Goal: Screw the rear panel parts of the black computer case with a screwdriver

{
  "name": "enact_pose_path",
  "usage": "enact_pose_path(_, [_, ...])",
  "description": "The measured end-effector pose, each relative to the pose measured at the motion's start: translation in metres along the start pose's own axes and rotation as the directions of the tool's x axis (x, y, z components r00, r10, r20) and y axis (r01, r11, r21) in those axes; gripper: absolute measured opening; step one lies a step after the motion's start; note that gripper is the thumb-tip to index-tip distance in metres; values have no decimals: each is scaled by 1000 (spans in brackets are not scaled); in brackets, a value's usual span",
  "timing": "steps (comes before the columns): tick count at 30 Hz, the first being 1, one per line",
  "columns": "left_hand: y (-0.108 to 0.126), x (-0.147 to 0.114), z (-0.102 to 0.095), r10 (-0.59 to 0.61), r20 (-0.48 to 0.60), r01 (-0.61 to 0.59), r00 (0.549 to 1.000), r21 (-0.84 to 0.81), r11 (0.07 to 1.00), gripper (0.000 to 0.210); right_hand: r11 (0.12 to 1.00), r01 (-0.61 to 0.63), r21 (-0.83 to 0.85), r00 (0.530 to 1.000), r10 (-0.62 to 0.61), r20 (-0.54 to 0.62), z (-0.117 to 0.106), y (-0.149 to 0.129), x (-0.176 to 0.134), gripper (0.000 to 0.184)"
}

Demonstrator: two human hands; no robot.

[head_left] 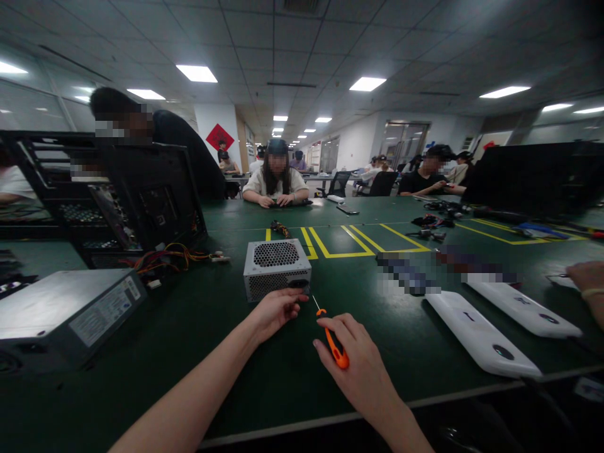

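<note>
A grey metal computer power supply (276, 269) stands on the green table in front of me, its honeycomb vent grille facing up. My left hand (279, 311) is at its near right corner. The index finger stretches along the lower front face and the other fingers are loosely bent, with nothing visible in them. Whether they press on the casing is hard to tell. My right hand (358, 358) is wrapped round the orange handle of a screwdriver (335, 346). Its thin shaft points up and left, and the tip is close beside the power supply's right corner and my left fingertips.
A larger power supply (89, 314) lies at the left, before an open black computer case (155, 201) with loose cables (184, 255). White devices (481, 333) lie at the right, near a co-worker's hand (587, 283). Yellow tape (342, 255) marks the table; another person sits opposite.
</note>
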State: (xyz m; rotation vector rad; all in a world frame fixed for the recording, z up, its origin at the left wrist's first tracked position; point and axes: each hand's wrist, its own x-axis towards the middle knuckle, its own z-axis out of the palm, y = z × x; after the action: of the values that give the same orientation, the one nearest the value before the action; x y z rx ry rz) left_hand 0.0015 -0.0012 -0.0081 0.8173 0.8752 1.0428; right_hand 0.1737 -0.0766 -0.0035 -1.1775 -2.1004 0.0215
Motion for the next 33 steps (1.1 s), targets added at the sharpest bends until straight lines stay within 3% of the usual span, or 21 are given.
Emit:
enact_pose_path(13, [-2, 1, 1, 16, 99, -20, 995, 41, 999, 33, 993, 88, -82, 996, -89, -6, 3, -3, 1, 21])
enact_pose_path(19, [-2, 3, 5, 26, 106, -31, 994, 46, 998, 33, 997, 51, -53, 998, -54, -43, 6, -2, 1, 23])
enact_pose_path(26, [-4, 4, 3, 42, 130, -43, 991, 9, 999, 33, 997, 56, -47, 998, -57, -6, 5, 1, -1, 30])
enact_pose_path(33, [-3, 1, 5, 52, 145, -54, 988, 7, 999, 30, 999, 53, 1, 998, -53, -43, 4, -1, -1, 25])
